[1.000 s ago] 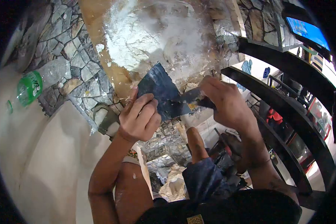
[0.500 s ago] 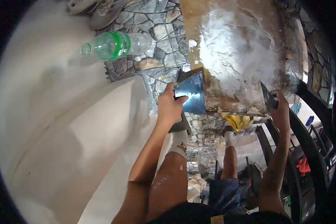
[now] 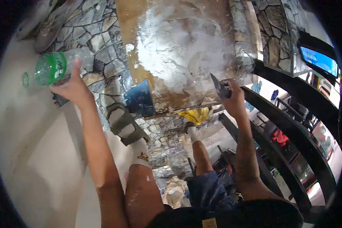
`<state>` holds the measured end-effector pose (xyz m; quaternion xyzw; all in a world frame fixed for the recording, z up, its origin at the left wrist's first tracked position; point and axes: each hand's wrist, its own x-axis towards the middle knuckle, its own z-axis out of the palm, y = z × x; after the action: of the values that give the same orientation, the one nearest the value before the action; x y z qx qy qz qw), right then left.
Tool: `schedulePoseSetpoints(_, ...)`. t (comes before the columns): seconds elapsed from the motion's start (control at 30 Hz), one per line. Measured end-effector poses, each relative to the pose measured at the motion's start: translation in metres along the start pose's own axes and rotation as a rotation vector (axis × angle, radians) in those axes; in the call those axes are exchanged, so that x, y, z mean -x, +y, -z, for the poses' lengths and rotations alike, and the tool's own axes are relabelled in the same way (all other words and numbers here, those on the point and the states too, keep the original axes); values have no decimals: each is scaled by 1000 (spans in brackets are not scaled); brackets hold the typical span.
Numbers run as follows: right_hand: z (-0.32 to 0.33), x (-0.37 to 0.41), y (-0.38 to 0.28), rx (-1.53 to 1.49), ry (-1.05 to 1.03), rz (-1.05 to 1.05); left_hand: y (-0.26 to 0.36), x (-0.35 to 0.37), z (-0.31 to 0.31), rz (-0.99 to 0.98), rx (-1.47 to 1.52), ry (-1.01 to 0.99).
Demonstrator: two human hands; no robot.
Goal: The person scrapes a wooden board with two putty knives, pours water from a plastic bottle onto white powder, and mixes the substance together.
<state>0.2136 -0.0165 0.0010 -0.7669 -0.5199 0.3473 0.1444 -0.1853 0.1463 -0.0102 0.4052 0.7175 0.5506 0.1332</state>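
My left hand is at the clear plastic bottle with the green label, its thumb and fingers closed around the bottle's near side. A wide metal scraper blade lies beside the left edge of the brown board, near my foot. In my right hand is a smaller dark scraper, held over the board's lower right part. White powder and paste cover much of the board.
Irregular stone tiles lie left of the board. Dark curved rails run along the right, with a lit screen beyond. A yellow cloth sits below the board. A pale wall surface fills the left.
My left hand has let go of the wide scraper and moved left to the bottle. The view has shifted right, and my right hand still holds its scraper.
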Motion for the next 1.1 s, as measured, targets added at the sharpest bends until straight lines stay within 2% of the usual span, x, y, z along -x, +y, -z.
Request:
schedulePoseSetpoints(0.07, 2, 1, -17, -100, -25, -15, -12, -13, -13, 15, 208, 28)
schedulePoseSetpoints(0.17, -2, 5, -18, -60, -101, -99, -22, -21, -27, -45, 276, 180)
schedulePoseSetpoints(0.27, -11, 9, -8, -10, -40, 12, -30, -34, -23, -197, -66, 172)
schedulePoseSetpoints(0.37, -10, 9, -6, 17, -32, 75, -8, -12, -17, -445, -343, 69)
schedulePoseSetpoints(0.47, -9, 12, -12, -149, -51, -35, -19, 8, -5, -632, -144, -173)
schedulePoseSetpoints(0.57, -9, 17, -3, -82, -36, 3, -21, 21, 1, -652, -140, -376)
schedulePoseSetpoints(0.6, -9, 18, -4, -31, -37, -29, -11, 26, 2, -692, -199, -437)
schedulePoseSetpoints(0.7, 0, 23, -9, -130, -101, -131, -13, 26, -1, -945, -399, -523)
schedulePoseSetpoints(0.73, -1, 24, -6, -127, -86, -113, -13, 28, -4, -909, -351, -562)
schedulePoseSetpoints(1.0, 6, 25, -2, -200, -55, -16, -26, 33, -7, -988, -600, -705)
schedulePoseSetpoints(1.1, 8, 26, -1, -73, -61, -16, -23, 37, -10, -963, -652, -729)
